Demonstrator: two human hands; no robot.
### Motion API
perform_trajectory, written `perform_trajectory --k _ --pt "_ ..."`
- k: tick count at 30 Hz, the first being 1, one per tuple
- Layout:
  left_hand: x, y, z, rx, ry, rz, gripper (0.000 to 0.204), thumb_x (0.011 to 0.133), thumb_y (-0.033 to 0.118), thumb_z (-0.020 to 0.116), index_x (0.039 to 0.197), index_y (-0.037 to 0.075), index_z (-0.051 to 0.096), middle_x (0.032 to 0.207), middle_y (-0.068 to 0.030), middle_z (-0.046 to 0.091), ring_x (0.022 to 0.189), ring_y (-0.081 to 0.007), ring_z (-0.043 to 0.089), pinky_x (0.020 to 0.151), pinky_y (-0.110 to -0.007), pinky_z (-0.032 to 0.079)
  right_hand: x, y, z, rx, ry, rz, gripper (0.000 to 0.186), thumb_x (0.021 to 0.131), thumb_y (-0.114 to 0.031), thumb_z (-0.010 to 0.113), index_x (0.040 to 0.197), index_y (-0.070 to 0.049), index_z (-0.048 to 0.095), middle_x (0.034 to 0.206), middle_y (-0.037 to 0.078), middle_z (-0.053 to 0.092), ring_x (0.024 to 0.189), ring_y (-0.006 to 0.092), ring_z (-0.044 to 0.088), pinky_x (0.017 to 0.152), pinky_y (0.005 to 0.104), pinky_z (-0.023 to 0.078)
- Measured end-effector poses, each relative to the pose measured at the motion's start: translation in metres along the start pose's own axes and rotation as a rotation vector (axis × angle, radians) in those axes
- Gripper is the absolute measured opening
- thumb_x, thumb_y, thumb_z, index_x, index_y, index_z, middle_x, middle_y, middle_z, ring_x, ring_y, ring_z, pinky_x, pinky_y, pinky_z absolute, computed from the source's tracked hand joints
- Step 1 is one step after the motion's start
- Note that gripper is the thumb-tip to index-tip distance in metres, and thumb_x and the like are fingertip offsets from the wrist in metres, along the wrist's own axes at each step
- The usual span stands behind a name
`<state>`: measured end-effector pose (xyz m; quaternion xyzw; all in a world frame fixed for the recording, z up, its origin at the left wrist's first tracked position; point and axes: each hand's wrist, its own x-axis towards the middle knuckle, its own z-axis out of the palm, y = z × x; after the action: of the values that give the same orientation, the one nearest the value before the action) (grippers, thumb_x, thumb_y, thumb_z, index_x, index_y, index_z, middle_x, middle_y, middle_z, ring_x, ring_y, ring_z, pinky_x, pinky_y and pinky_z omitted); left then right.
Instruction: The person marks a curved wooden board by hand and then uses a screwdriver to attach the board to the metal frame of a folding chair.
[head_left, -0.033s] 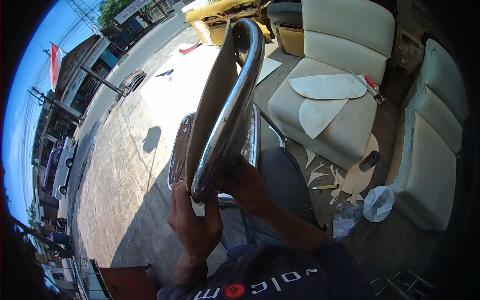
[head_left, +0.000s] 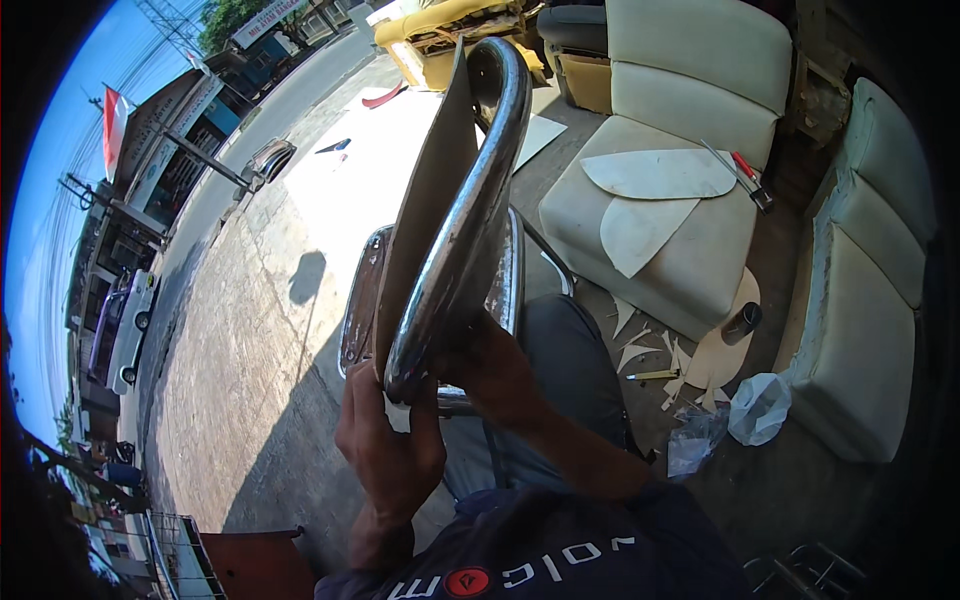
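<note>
a curved chrome frame [head_left: 455, 230] with a thin brown panel [head_left: 425, 190] along its left side stands tilted over the person's lap, blocking part of a brown chrome-edged seat [head_left: 362, 300] behind it. the left hand [head_left: 392, 440] pinches its lower end between thumb and fingers. the right hand [head_left: 490, 375] is at the frame's lower right side, its fingertips hidden in shadow; whether it grips or only touches, i cannot tell. to the right, a pale chair [head_left: 580, 205] carries two white cut pieces [head_left: 655, 172] and a red-handled tool [head_left: 742, 163]. scraps [head_left: 632, 352], a cutter [head_left: 652, 375] and a white plastic bag [head_left: 758, 408] lie on the floor below, near a dark cylinder [head_left: 742, 322] on a rounded board [head_left: 715, 360]. a long pale seat [head_left: 860, 340] fades into the dark rim. white lettering and a red emblem mark the dark shirt [head_left: 560, 530]; a roadside sign [head_left: 265, 22] bears lettering too.
</note>
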<state>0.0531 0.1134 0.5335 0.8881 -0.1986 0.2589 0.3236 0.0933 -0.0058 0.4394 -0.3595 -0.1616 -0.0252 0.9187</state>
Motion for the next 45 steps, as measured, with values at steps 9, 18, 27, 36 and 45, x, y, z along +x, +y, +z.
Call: perform_trajectory --k 9,18,27,36,45 --pt "0.008 0.009 -0.001 -0.018 -0.023 -0.018 0.022 0.086 0.001 0.073 0.103 -0.002 0.06 0.083 -0.0121 0.058 0.071 -0.0255 0.06 0.064 -0.036 0.048 0.002 0.006 0.003 0.109 0.024 -0.08 0.061 0.096 -0.014 0.072 0.146 -0.001 0.039 0.131 0.01 0.061 0.12 0.0196 0.061 0.096 0.0343 0.055" --pt "0.0 -0.002 0.005 -0.081 -0.009 0.004 0.036 0.091 0.001 0.072 0.124 -0.007 0.058 0.104 -0.0162 0.062 0.091 -0.0236 0.068 0.068 -0.031 0.056 -0.002 0.008 0.012 0.076 0.052 -0.078 0.068 0.095 -0.016 0.074 0.147 0.001 0.034 0.139 0.017 0.056 0.132 0.0272 0.056 0.112 0.0416 0.047" --pt "-0.004 -0.013 0.006 -0.054 -0.014 -0.023 0.056 0.087 0.004 0.078 0.135 -0.008 0.052 0.111 -0.0197 0.063 0.092 -0.0266 0.07 0.065 -0.032 0.057 0.004 0.006 -0.002 0.105 -0.032 0.003 0.074 0.09 -0.004 0.076 0.15 0.001 0.033 0.142 0.016 0.056 0.135 0.0259 0.054 0.115 0.0427 0.045" --pt "-0.012 -0.017 0.017 -0.147 0.098 -0.133 0.035 0.092 -0.001 0.067 0.124 -0.008 0.057 0.103 -0.0172 0.067 0.089 -0.0241 0.069 0.072 -0.034 0.054 0.004 0.016 -0.031 0.034 -0.088 0.044 0.054 0.099 -0.013 0.069 0.145 -0.001 0.044 0.121 0.011 0.068 0.113 0.0162 0.064 0.095 0.0328 0.052" --pt "-0.023 -0.017 0.015 -0.065 0.051 -0.157 0.04 0.093 -0.007 0.061 0.132 -0.01 0.054 0.121 -0.0219 0.066 0.111 -0.0273 0.067 0.093 -0.036 0.052 -0.119 0.026 -0.331 -1.101 1.075 0.299 0.021 0.098 -0.017 0.063 0.117 -0.01 0.069 0.092 0.009 0.076 0.075 0.0246 0.069 0.073 0.0367 0.054"
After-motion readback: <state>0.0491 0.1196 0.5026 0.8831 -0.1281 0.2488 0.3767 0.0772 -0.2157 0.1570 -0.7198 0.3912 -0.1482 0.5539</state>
